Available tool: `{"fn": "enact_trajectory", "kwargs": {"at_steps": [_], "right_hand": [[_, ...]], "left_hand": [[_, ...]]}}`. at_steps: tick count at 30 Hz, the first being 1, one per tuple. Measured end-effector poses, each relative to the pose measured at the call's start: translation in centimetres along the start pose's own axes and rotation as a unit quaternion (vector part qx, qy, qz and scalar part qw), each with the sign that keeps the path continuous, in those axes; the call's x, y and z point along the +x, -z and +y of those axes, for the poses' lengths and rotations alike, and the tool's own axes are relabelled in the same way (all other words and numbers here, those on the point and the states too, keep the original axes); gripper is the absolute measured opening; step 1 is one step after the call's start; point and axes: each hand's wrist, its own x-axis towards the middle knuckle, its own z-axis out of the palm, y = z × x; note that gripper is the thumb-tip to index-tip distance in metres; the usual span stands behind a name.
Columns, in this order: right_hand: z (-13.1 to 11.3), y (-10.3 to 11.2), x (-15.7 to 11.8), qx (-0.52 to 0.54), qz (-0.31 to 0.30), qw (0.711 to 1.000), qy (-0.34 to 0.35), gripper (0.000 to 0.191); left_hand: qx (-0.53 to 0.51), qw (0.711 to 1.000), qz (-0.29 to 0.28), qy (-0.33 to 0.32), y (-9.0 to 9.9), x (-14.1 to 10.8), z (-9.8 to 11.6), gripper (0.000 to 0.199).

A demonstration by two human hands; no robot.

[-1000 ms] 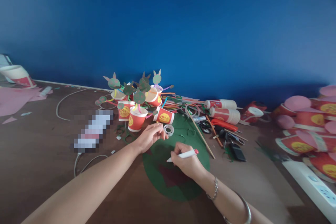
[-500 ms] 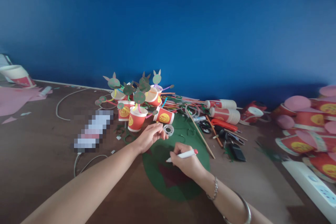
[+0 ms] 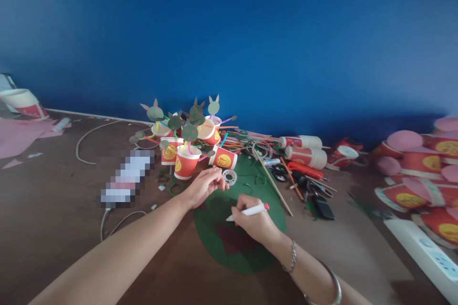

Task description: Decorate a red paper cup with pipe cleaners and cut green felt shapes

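Observation:
My right hand [image 3: 255,221] grips a white marker [image 3: 252,210] with a red end, its tip pointing left above a large green sheet of paper [image 3: 236,252]. A dark reddish patch shows on the sheet below that hand. My left hand [image 3: 209,182] is at the sheet's upper left edge, fingers curled together; what they hold, if anything, is hidden. Right at its fingertips is a white tape roll [image 3: 230,177]; whether they touch it I cannot tell. Just behind stand red paper cups [image 3: 186,164] with green paper animal heads [image 3: 190,132] on coloured stems.
A pixelated device [image 3: 128,176] with a white cable lies left. Right of the sheet are a wooden stick [image 3: 274,183], an orange-red tool [image 3: 309,170], a black object [image 3: 324,207] and stacked cups [image 3: 306,156]. Pink-decorated cups [image 3: 411,200] and a white power strip [image 3: 424,248] sit far right.

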Motion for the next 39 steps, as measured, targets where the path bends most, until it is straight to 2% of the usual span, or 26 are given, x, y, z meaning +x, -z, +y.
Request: {"fn": "enact_trajectory", "kwargs": {"at_steps": [39], "right_hand": [[-0.48,0.17,0.08,0.001,0.007,1.000,-0.017,0.021]], "left_hand": [[-0.010,1.000,-0.009,-0.007,0.14,0.02,-0.15,0.035]]}}
